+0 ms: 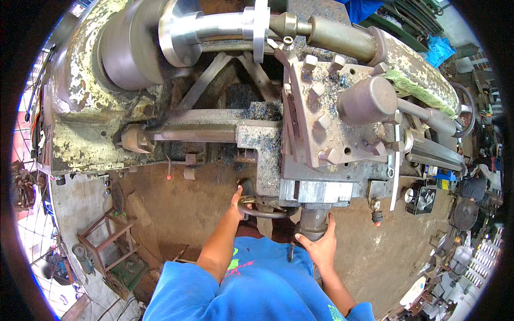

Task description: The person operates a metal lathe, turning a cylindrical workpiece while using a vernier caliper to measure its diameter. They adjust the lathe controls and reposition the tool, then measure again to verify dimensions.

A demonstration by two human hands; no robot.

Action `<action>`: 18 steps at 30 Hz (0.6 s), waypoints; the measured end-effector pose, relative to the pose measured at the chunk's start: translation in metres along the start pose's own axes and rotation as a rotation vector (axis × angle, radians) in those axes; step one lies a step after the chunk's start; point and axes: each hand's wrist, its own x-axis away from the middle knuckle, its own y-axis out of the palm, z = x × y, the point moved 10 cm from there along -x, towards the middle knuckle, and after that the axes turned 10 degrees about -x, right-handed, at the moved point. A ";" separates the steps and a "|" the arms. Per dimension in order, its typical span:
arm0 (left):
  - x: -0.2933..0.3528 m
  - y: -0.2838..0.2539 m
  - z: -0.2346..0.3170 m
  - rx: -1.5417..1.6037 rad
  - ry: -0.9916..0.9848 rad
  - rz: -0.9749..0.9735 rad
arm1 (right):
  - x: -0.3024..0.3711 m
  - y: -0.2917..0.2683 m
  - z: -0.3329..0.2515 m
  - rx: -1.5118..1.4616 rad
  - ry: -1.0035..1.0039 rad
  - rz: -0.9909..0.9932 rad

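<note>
A large metal lathe stands before me. My left hand is closed on the curved rim of the carriage handwheel; its fingers are partly hidden. To the right, my right hand wraps round the cross-slide dial, thumb on the near side. Above both hands sits the square tool post with several bolts and a round knob. The chuck at the upper left looks smeared. From it runs a shiny flanged metal workpiece, met on its right by the tailstock centre.
Metal chips litter the carriage and bed. A wrench lies along the tool post's right side. A small lever with a red tip hangs at the right. On the floor at left stands a rusty metal frame.
</note>
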 end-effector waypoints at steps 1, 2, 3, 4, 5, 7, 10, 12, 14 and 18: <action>-0.004 -0.006 -0.002 -0.001 0.002 0.080 | 0.000 -0.001 0.000 -0.003 0.001 0.003; -0.001 -0.009 -0.010 -0.012 -0.061 0.136 | 0.002 -0.002 -0.001 0.001 0.003 0.006; 0.008 -0.013 -0.001 -0.002 0.040 0.212 | 0.002 -0.002 -0.001 -0.015 0.009 -0.002; 0.022 -0.014 0.004 -0.003 0.084 0.264 | 0.003 -0.002 -0.002 -0.029 0.010 -0.008; 0.042 -0.014 0.011 0.000 0.117 0.323 | 0.003 -0.002 -0.004 -0.055 -0.005 -0.006; 0.085 0.005 0.017 -0.183 0.153 0.294 | 0.007 -0.003 -0.009 -0.013 -0.028 0.025; 0.133 0.035 0.014 -0.368 0.240 0.360 | 0.011 -0.003 -0.016 0.079 -0.059 0.090; 0.137 0.041 0.019 -0.243 0.275 0.295 | 0.011 -0.002 -0.017 0.106 -0.062 0.102; 0.122 0.037 0.018 -0.122 0.185 0.202 | 0.008 -0.001 -0.015 0.081 -0.048 0.083; 0.088 0.016 0.010 -0.014 -0.026 0.140 | -0.006 0.004 0.017 -0.241 0.065 -0.093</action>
